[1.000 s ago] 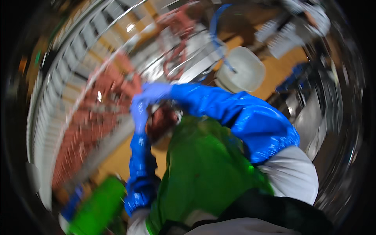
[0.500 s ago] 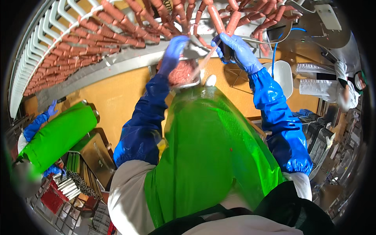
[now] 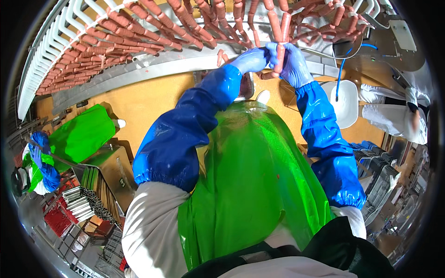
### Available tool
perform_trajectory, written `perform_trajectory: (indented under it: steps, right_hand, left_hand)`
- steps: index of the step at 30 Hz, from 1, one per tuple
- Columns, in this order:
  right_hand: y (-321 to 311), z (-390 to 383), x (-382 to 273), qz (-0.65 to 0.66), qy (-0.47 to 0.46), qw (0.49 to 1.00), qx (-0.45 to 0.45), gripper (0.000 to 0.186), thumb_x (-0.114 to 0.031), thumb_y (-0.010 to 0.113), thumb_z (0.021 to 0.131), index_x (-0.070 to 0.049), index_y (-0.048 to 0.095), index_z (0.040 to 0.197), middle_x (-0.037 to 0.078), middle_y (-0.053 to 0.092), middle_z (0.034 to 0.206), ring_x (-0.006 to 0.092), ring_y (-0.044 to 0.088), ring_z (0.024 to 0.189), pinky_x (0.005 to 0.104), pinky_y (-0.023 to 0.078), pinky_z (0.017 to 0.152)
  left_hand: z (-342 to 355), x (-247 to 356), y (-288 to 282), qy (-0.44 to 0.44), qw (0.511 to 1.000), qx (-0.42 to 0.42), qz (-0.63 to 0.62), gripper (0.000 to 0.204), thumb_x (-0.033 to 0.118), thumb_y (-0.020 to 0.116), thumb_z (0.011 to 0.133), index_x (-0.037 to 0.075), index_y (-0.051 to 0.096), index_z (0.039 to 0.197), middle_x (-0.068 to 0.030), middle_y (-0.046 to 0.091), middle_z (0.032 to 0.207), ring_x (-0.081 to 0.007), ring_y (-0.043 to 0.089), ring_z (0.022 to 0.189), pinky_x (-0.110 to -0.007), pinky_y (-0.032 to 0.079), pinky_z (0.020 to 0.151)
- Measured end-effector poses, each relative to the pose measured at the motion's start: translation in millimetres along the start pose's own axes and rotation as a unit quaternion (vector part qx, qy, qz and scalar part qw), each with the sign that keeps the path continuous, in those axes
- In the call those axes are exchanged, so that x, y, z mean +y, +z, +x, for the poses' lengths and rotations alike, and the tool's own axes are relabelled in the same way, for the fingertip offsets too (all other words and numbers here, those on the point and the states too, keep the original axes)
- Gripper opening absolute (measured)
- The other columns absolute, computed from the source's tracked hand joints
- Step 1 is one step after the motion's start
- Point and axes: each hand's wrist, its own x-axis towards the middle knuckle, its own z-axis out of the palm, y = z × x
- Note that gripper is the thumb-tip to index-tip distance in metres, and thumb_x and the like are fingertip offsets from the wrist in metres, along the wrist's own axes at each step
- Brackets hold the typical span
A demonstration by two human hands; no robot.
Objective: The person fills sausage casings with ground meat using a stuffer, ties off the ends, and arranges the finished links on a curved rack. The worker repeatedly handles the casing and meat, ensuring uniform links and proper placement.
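Sausage links [image 3: 280,58] at the right hand [image 3: 295,67], hanging beside more rows of sausages [image 3: 190,25].
Its fingers close around them; the left hand [image 3: 250,60] curls just alongside, but whether that one holds anything I cannot tell.

We see pinkish red on the sausages [image 3: 280,59], with pale glints along them. The gloves [image 3: 299,75] on our left grip [image 3: 252,59] and right grip [image 3: 292,65] are a plain lavender-blue, our sleeves [image 3: 327,125] glossy royal blue. Our apron [image 3: 241,185] is bright green (one tiny red speck [image 3: 278,176] breaks it), and a co-worker's apron [image 3: 83,132] matches that green. We find the rack [image 3: 28,90] and tub [image 3: 348,104] white, the hose [image 3: 340,75] vivid blue, the floor [image 3: 153,106] ochre yellow.
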Motion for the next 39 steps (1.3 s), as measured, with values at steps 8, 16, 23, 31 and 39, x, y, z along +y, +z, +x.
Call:
perform_trajectory:
  steps: [8,16,23,31,39]
  right_hand:
    - [12,-27,-24,-0.063,-0.458,0.874,0.149,0.016,-0.001,0.065,0.086,0.0,0.063,0.102,0.006,0.062,0.092,0.0164,0.062,0.077,0.0284,0.053,0.069]
    - [16,-40,-28,-0.517,-0.34,0.784,-0.045,0.021,-0.009,0.064,0.084,-0.004,0.051,0.067,0.004,0.054,0.088,0.0171,0.051,0.087,0.0304,0.041,0.077]
    - [44,-36,-28,-0.324,-0.283,0.903,0.0,0.018,-0.005,0.039,0.095,-0.003,0.044,0.112,0.01,0.061,0.103,0.0165,0.063,0.091,0.0294,0.051,0.078]
    - [-27,-50,-28,-0.423,-0.332,0.833,0.126,0.031,-0.013,0.047,0.097,-0.003,0.047,0.126,0.011,0.061,0.114,0.0199,0.06,0.096,0.0345,0.049,0.084]
    - [26,-14,-79,-0.381,-0.45,0.803,0.084,0.033,-0.015,0.061,0.089,-0.003,0.055,0.12,0.011,0.061,0.106,0.0191,0.061,0.093,0.0331,0.049,0.082]
  left_hand:
    - [-55,-217,16,-0.1,0.975,0.178,0.082,0.038,0.039,0.061,0.087,0.003,0.063,0.1,-0.0181,0.063,0.099,-0.0376,0.061,0.097,-0.045,0.048,0.085]
    - [-15,-289,2,-0.138,0.921,0.28,0.234,0.047,0.047,0.072,0.074,0.003,0.059,0.08,-0.0195,0.063,0.073,-0.0402,0.062,0.072,-0.049,0.05,0.071]
    - [-19,-250,38,0.019,0.971,0.179,0.157,0.047,0.023,0.072,0.071,0.007,0.06,0.114,-0.0145,0.065,0.108,-0.0359,0.058,0.102,-0.046,0.044,0.094]
    - [-92,-124,44,0.023,0.972,0.175,0.154,0.055,0.019,0.064,0.08,0.003,0.048,0.131,-0.0211,0.052,0.126,-0.0394,0.051,0.114,-0.047,0.037,0.103]
    - [97,84,-60,0.106,0.922,0.368,-0.057,0.06,0.014,0.046,0.095,-0.006,0.019,0.145,-0.0271,0.034,0.144,-0.0333,0.035,0.134,-0.038,0.03,0.11]
